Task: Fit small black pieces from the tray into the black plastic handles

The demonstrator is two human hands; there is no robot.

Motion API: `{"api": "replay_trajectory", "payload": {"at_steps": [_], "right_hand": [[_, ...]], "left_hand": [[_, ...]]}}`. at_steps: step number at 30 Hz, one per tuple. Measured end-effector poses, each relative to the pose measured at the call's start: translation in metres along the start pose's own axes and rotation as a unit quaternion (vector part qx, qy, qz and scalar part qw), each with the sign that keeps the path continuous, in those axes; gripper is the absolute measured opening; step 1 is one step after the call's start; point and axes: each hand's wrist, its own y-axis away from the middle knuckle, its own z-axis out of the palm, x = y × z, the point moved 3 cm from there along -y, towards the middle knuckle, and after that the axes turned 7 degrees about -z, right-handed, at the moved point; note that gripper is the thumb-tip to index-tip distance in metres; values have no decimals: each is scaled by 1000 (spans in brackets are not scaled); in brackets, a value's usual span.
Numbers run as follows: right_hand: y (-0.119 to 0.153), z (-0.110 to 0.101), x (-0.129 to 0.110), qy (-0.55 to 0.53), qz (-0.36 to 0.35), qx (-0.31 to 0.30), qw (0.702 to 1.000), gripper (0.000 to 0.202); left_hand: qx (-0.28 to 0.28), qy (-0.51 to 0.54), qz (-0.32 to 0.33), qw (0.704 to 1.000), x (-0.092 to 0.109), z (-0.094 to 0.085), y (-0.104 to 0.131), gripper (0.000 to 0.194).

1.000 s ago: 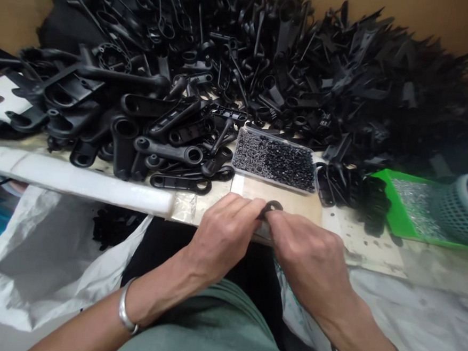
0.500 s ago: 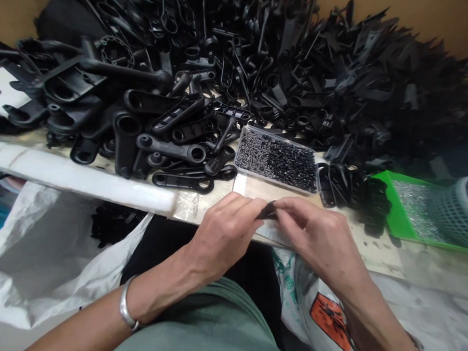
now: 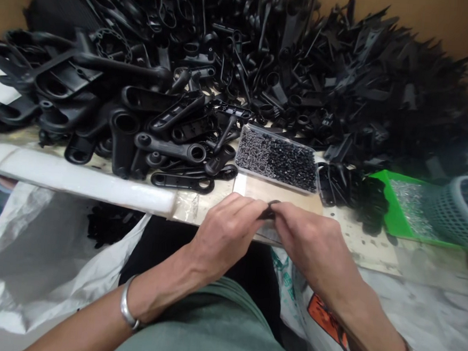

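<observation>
1. a small black plastic part [image 3: 270, 210] was on the near side of the clear, rectangular plastic tray [image 3: 277, 180], apart from its near wall; fingers hid most of it.
2. the bare left hand [image 3: 228, 223], toward the tray's left end, had its grip pinching the left end of the part.
3. the bare right hand [image 3: 310, 234], toward the tray's right end, had its grip pressed together on the right end of the part; its thumb was mostly hidden.
4. the part lay directly between the two sets of fingertips, so neither hand was nearer: both touched it. the stretch that showed ran crosswise from left to right, its right end angled slightly toward the tray; its full long axis could not be told.
5. small grey and black pieces [image 3: 277, 156] filled the tray, which stood on the pale, flat counter [image 3: 367, 251]. upright black plastic parts [image 3: 333, 185] stood just right of the tray, a bright green plastic bin [image 3: 391, 218] farther right, and a tall heap of black plastic parts [image 3: 235, 42] beyond it.
</observation>
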Motion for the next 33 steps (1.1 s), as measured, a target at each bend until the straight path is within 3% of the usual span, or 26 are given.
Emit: {"api": "replay_trajectory", "payload": {"at_steps": [5,9,14,18,20,22,24,28,30,33], "right_hand": [[-7,-4,-16,69,-40,-48,996,20],[-9,-4,-17,72,-32,-66,995,20],[-7,2,11,-118,34,-65,990,16],[2,4,30,-277,149,38,949,14],[13,4,35,-343,247,124,898,15],[24,5,35,-426,332,190,820,22],[31,9,27,-523,379,207,735,36],[27,17,4,-699,367,190,583,60],[22,19,-2,-736,363,210,531,59],[17,21,-4,-742,380,238,499,52]], "left_hand": [[15,5,6,1000,-2,0,-1,10],[5,-2,6,1000,-3,1,-1,11],[-11,-14,20,1000,-4,1,-1,2],[-22,-18,13,1000,-5,0,1,7],[-10,-14,14,1000,-3,-1,2,6],[12,-8,17,1000,0,-3,2,7],[32,0,21,999,5,-3,1,7],[54,13,36,998,13,-1,0,8],[64,17,42,997,17,-1,0,8],[76,17,49,996,20,-4,0,9]]}}
